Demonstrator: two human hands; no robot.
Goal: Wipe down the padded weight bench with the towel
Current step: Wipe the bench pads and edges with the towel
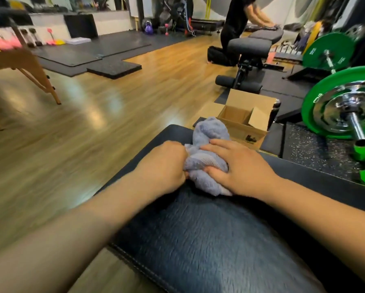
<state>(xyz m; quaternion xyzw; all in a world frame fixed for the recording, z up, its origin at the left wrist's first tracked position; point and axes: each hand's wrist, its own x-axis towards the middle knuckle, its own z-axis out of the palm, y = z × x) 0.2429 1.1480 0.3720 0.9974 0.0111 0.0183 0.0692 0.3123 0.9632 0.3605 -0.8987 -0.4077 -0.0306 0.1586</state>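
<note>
A dark padded weight bench (209,240) with stitched edges fills the lower middle of the head view and runs away from me. A bunched grey-blue towel (209,144) lies on its far end. My left hand (166,166) is curled into a fist gripping the towel's left side. My right hand (238,168) lies flat over the towel's right side, fingers spread, thumb tucked under the cloth. Both forearms rest low over the pad.
An open cardboard box (245,121) sits on the floor just past the bench end. A barbell with green plates (342,106) lies to the right on black rubber mats. Another bench (249,47) and a kneeling person (234,24) are farther back. A wooden table leg (44,81) stands at the left.
</note>
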